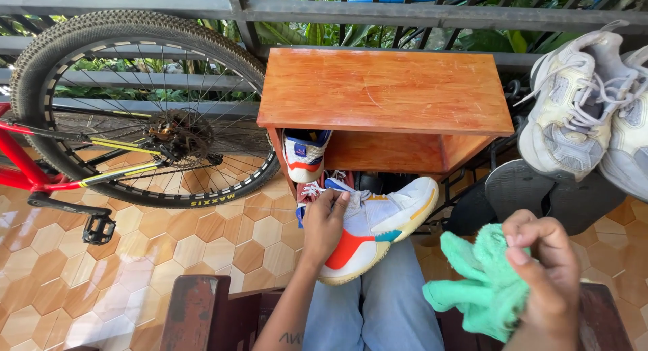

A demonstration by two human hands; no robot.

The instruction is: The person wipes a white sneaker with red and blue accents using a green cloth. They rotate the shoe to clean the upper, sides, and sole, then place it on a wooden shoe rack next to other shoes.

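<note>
Bicycle rear wheel (145, 108) leans against the railing, left of a wooden shoe shelf (385, 88); one sneaker (304, 154) sits under the shelf top at its left edge. Pair of grey-white sneakers (587, 108) hangs at right. White sneaker (374, 226) with orange and yellow patches rests on the person's lap, toe toward the shelf. Left hand (325, 223) closed around its collar. Right hand (543, 270) fingers curled shut, pinching a green cloth (482, 277) beside the sneaker, not touching it
</note>
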